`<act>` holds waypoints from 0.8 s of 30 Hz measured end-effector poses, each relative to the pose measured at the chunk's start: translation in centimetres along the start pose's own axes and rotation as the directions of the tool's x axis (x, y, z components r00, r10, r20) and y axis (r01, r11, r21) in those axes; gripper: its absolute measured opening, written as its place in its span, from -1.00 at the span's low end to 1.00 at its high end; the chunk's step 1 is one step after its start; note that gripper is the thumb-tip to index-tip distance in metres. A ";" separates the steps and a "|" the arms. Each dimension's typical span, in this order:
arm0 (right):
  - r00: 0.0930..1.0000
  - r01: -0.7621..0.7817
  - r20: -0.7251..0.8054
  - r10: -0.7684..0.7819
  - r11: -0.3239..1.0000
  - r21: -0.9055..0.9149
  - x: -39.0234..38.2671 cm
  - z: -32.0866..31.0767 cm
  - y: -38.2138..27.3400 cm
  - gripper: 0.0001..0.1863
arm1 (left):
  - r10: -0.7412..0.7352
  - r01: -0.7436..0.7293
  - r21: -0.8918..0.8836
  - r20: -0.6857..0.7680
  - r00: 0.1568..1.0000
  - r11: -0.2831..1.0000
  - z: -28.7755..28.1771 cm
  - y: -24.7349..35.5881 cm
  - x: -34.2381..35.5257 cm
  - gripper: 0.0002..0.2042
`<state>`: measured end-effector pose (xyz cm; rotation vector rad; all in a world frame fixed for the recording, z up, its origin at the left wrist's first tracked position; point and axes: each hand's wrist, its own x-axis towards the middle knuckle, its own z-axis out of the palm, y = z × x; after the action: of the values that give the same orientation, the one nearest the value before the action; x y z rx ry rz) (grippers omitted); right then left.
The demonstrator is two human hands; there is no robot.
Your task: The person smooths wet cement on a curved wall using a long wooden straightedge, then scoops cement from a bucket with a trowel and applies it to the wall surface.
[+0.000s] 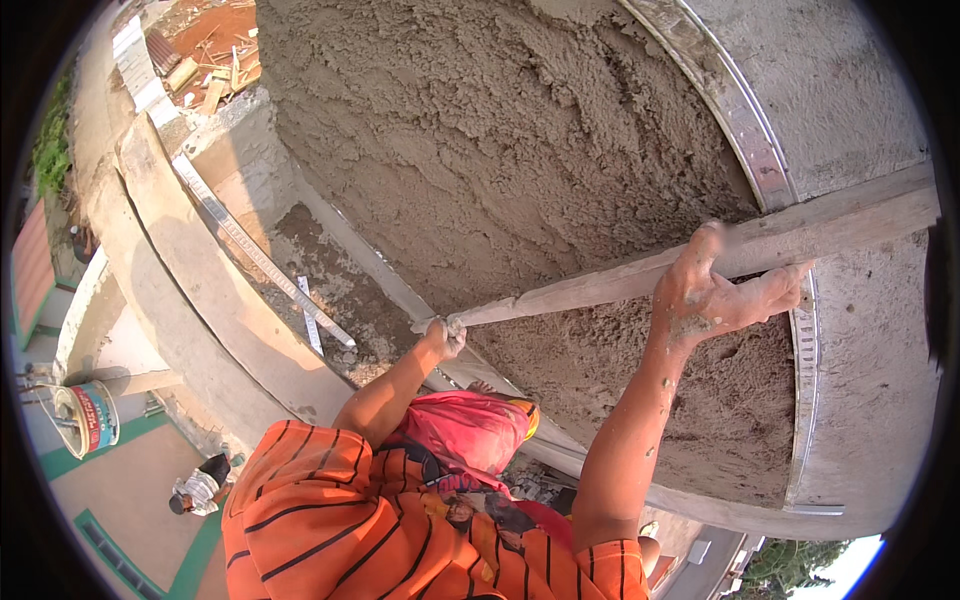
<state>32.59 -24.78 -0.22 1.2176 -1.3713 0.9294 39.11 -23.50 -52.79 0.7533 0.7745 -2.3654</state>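
Observation:
A long grey straightedge board (590, 285), crusted with mortar, lies across a rough layer of wet plaster (500, 140). My left hand (447, 338) is closed around its left end. Farther along, my right hand (715, 300) holds the board from below, its thumb against the upper side and a finger stretched along the lower edge. Mortar flecks mark my right forearm. The board's right end passes over a perforated metal edge strip (803, 390) and onto smoother grey wall (870, 360). More wet plaster shows below the board.
Wooden planks (215, 270) run along the left, with a loose perforated metal strip (255, 250) over them. A person in pink clothing (465, 430) is close below my arms. Another person (200, 487) and a bucket (88, 415) appear at lower left.

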 end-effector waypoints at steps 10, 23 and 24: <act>0.996 0.066 -0.071 -0.049 0.960 0.271 3.5 7.9 -11.0 0.01 | 0.169 -0.164 -0.158 0.018 0.985 0.974 3.3 12.9 -4.4 -0.63; 1.000 0.008 0.013 -0.011 0.975 0.221 3.3 7.3 -10.3 0.03 | 0.360 -0.537 0.078 0.821 -0.444 -0.840 24.3 -3.1 -23.3 -0.42; 0.999 -0.016 0.036 0.008 0.971 0.239 3.6 6.9 -10.5 0.01 | 0.388 -0.554 0.066 0.782 -0.488 -0.830 25.7 -2.6 -22.8 -0.46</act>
<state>41.73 -34.05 1.26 1.4136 -1.3223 1.1118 44.82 -31.46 -19.71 0.7713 -1.2290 -0.3538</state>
